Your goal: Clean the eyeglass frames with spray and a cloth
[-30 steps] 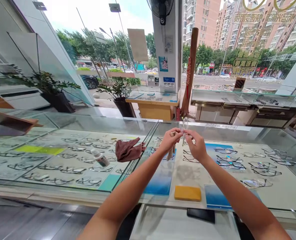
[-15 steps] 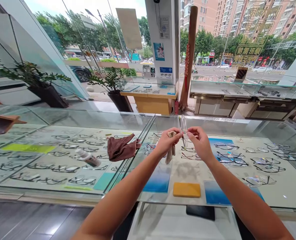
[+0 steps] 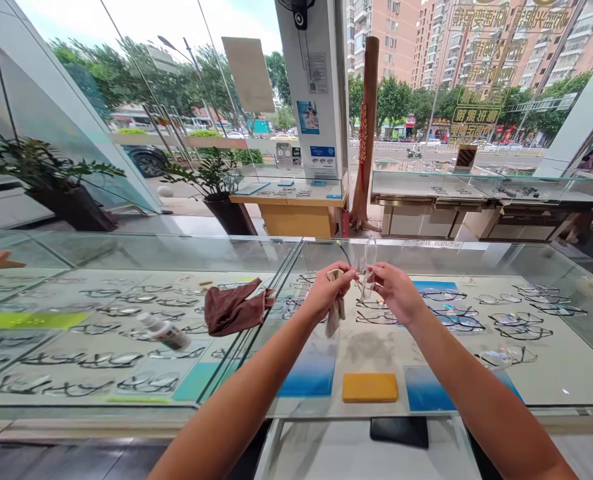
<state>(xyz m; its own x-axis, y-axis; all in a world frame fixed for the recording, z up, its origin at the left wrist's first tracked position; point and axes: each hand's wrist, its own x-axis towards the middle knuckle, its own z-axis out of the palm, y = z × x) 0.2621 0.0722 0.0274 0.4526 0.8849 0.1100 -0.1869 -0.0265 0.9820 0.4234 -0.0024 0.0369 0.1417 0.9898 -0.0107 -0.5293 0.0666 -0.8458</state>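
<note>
1. Nearest me, a flat black object [image 3: 399, 431] sits under the front edge of the glass-topped bench [image 3: 126, 415]. Just beyond it lies a yellow pad [image 3: 369, 387].
2. My forearms reach out over the bench, and my hands meet above its middle.
3. My left hand [image 3: 326, 293] is closed, pinching a pale cloth [image 3: 335, 319] that hangs down from the fingers.
4. My right hand [image 3: 399, 293] pinches a pair of clear glasses [image 3: 365, 270]. They are held up in the air between both hands, clear of the bench.
5. To the left, a crumpled brown cloth [image 3: 236, 308] rests on the glass. A small white bottle [image 3: 165, 331] lies on its side near it.
6. Rows of spectacles [image 3: 519, 320] lie in the case under the glass.
7. Farther off stand a potted plant [image 3: 216, 180], a wooden post [image 3: 366, 133] and windows onto a street.
</note>
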